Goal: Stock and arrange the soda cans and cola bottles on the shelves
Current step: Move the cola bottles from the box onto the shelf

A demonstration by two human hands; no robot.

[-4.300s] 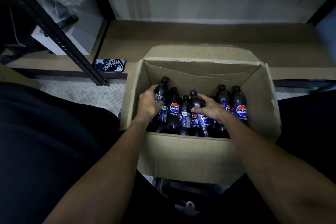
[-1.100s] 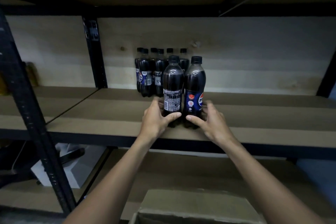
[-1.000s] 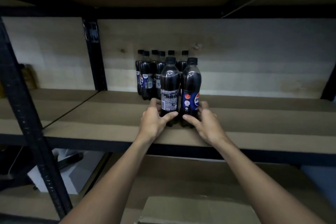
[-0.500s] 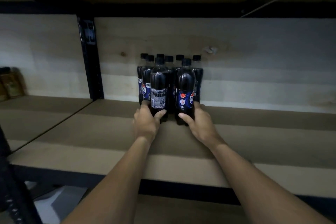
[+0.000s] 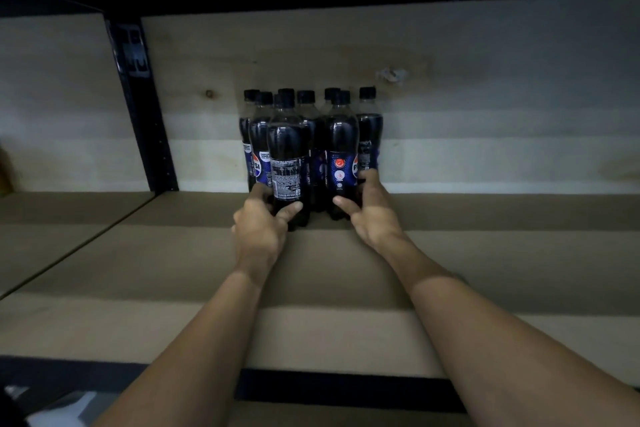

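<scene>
Dim brown shelf (image 5: 138,288), pale board wall (image 5: 485,97) behind, black upright (image 5: 140,104) at its back-left. Gripped low near the back edge: left front bottle (image 5: 289,149) in the curled left hand (image 5: 258,229), right front bottle (image 5: 341,146) in the curled right hand (image 5: 372,215). Half hid the rear bottles (image 5: 370,128); labels barely legible.

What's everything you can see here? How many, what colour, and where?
back bottles: six caps, dark with blue labels, bunched at the rear
front left bottle: one, dark, printed side facing, before the bunch
front right bottle: one, dark, blue label, beside it
shelf: one, brown, under the bottles
back panel: one, pale wood, behind them
post: one, black, left of bottles
left hand: one, grips front left bottle low
right hand: one, grips front right bottle low
</scene>
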